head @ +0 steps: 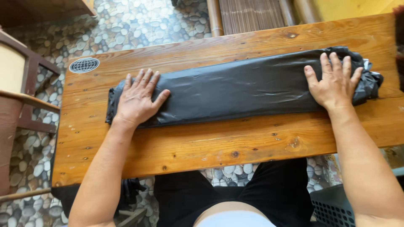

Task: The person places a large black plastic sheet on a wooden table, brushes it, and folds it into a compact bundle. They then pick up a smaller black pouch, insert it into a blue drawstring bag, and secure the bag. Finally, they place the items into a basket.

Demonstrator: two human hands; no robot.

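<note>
Left hand [138, 97] and right hand [333, 82] flat, fingers spread (gripping nothing), pressing ends of folded black plastic bag [240, 88] on wooden table [219, 145].

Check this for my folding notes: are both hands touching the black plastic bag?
Touching. The head view shows the left hand and right hand lying flat on the black plastic bag, one near each end.

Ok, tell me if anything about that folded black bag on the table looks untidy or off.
Mostly neat: the black plastic bag lies folded in a long flat strip on the wooden table. Only its end beyond the right hand is crumpled and bunched. The left hand presses the other end flat.
</note>
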